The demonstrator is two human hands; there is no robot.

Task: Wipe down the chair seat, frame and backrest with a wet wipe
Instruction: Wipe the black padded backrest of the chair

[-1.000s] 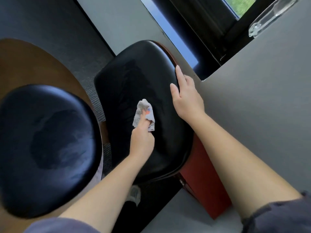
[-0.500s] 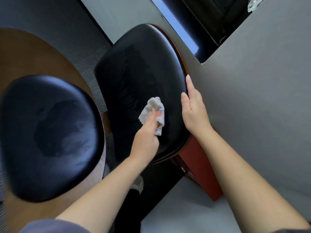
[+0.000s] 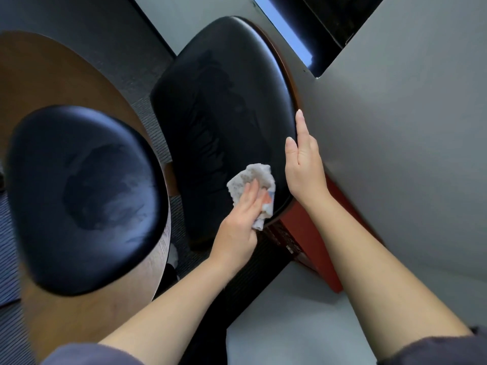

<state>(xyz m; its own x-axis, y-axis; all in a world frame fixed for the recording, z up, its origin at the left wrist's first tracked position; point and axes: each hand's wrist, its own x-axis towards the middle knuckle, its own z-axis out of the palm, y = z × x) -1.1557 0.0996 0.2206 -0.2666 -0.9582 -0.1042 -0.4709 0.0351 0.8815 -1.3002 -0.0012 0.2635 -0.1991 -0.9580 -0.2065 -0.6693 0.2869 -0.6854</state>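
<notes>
Now, wipe (image 3: 249, 179): white and crumpled, on the centre cushion's lower right edge, about 5 o'clock on that cushion, just left of the right hand.
Left hand (image 3: 237, 227): holds the wipe bunched round its fingers and presses it onto the cushion. The fingers point toward 1 o'clock and the thumb is hidden.
Right hand (image 3: 303, 167): flat and holding nothing, fingers straight and together. It lies along the cushion's right edge at 3 o'clock, pointing to 12.
Centre cushion (image 3: 224, 101): black, glossy and oval, running from 12 o'clock down to mid-view. Dull damp streaks run down its middle. I cannot tell whether it is the seat or the backrest.
Rim (image 3: 286, 67): a thin brown wood edge along the cushion's right side, toward 1 o'clock.
Left cushion (image 3: 79, 201): black and rounded, at 9 o'clock, with a darker patch in its middle and pale smears around it.
Shell (image 3: 52, 83): brown wood under the left cushion, curving from 10 o'clock round to 7.
Desk (image 3: 395, 154): a grey, flat surface filling the 3 o'clock side, just beside the centre cushion's rim.
Red panel (image 3: 311, 227): below the desk edge, between the two forearms.
Carpet (image 3: 155, 119): dark and ribbed, showing between the two cushions.
Window strip (image 3: 284, 30): a bright band at 1 o'clock.
Sleeves (image 3: 87, 354): grey, at the 7 and 5 o'clock corners.
</notes>
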